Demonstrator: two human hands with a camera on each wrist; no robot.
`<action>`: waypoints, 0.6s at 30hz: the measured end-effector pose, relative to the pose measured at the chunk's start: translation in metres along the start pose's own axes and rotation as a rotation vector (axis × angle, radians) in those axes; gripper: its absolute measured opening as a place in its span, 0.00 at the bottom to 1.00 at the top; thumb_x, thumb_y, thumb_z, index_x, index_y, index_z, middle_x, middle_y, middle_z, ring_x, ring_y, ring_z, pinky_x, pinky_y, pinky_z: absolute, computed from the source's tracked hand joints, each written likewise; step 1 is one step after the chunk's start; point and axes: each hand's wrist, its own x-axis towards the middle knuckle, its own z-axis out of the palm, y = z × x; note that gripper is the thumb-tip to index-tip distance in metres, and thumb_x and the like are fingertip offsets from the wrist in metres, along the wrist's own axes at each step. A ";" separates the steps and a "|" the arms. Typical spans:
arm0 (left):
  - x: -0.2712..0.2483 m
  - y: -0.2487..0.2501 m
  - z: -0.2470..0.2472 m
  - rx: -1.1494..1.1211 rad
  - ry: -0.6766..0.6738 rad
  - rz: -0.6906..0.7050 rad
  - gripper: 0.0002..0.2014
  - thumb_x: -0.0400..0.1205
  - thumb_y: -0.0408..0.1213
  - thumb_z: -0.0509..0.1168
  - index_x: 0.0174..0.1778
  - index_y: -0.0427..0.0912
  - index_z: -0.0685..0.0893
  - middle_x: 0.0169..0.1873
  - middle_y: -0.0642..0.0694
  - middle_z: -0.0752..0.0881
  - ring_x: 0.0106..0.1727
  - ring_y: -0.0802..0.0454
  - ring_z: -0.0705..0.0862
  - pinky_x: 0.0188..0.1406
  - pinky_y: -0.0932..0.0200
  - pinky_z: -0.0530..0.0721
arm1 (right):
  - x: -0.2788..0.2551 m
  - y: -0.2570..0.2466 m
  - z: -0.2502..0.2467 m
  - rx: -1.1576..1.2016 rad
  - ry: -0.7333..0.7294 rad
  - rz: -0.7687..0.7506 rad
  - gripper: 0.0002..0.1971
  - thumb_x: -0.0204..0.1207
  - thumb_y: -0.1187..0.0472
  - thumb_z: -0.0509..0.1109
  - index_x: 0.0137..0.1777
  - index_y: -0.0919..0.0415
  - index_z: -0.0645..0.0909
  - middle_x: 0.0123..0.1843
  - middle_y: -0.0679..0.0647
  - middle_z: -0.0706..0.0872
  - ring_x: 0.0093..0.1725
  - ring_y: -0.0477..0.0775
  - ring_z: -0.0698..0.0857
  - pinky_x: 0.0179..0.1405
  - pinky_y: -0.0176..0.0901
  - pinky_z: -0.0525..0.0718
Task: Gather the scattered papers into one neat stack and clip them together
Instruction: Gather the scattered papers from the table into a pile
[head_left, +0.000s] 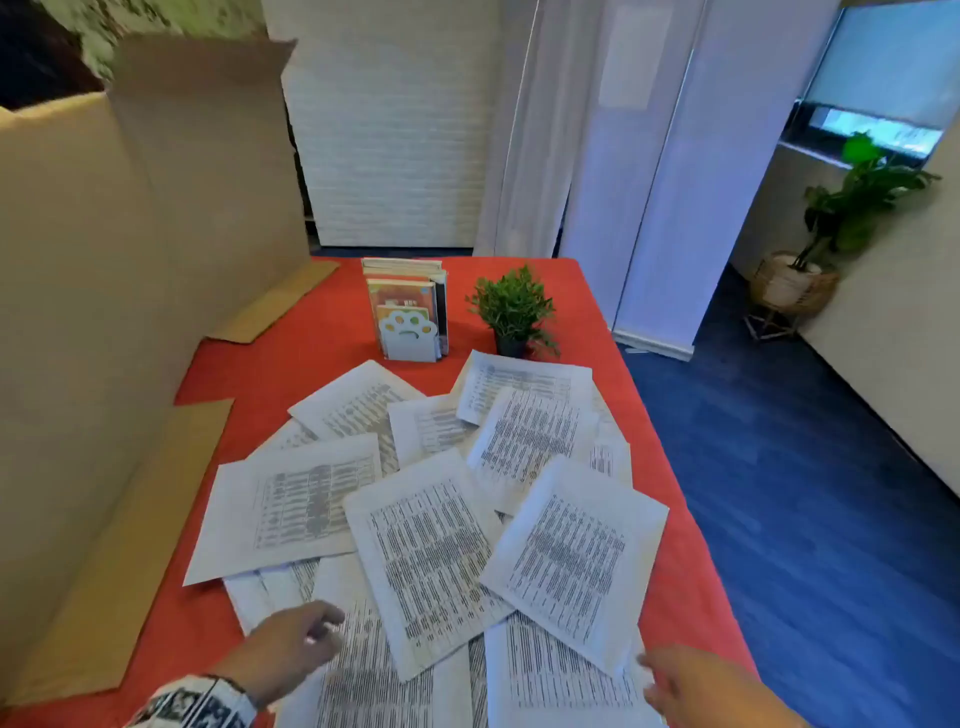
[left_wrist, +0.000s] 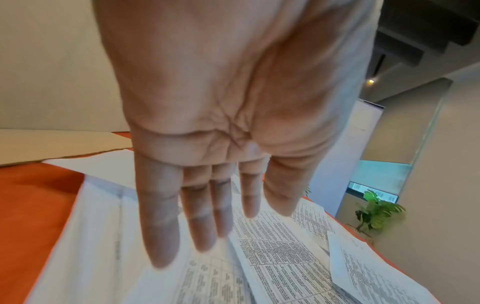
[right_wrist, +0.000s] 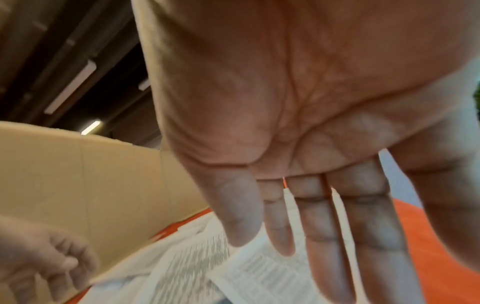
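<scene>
Several printed white papers (head_left: 431, 535) lie scattered and overlapping across the red table (head_left: 322, 332). My left hand (head_left: 291, 644) hovers just over the near-left sheets, fingers straight and spread (left_wrist: 161, 226), holding nothing. At the near right my right hand (head_left: 685, 680) reaches in beside the corner of a sheet (head_left: 576, 561), palm down with straight fingers (right_wrist: 324, 236), also empty. Papers (right_wrist: 207, 267) show below that palm. No clip is visible in any view.
A tall cardboard box (head_left: 104, 312) walls the left side, with flaps lying on the table. A white book holder with books (head_left: 408, 312) and a small potted plant (head_left: 511, 312) stand at the back. The table's right edge drops to blue floor (head_left: 805, 493).
</scene>
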 end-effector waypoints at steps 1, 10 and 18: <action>0.013 0.004 0.000 0.045 0.005 0.010 0.20 0.78 0.56 0.64 0.64 0.53 0.79 0.59 0.52 0.83 0.58 0.57 0.82 0.53 0.66 0.79 | 0.015 -0.008 -0.009 0.033 0.011 -0.021 0.24 0.80 0.46 0.59 0.76 0.45 0.69 0.75 0.44 0.75 0.72 0.44 0.74 0.71 0.35 0.67; 0.065 0.007 0.030 -0.133 0.066 -0.159 0.21 0.82 0.42 0.61 0.72 0.43 0.72 0.64 0.39 0.80 0.53 0.44 0.83 0.54 0.51 0.84 | 0.094 -0.064 0.012 -0.002 0.076 0.017 0.34 0.79 0.48 0.62 0.83 0.50 0.54 0.82 0.58 0.60 0.79 0.60 0.65 0.75 0.57 0.71; 0.087 0.013 0.053 -0.257 0.196 -0.095 0.19 0.78 0.42 0.69 0.64 0.40 0.82 0.58 0.39 0.86 0.56 0.39 0.85 0.61 0.45 0.83 | 0.124 -0.096 0.044 -0.043 0.091 0.097 0.44 0.76 0.67 0.64 0.83 0.47 0.39 0.86 0.52 0.33 0.85 0.63 0.41 0.77 0.74 0.57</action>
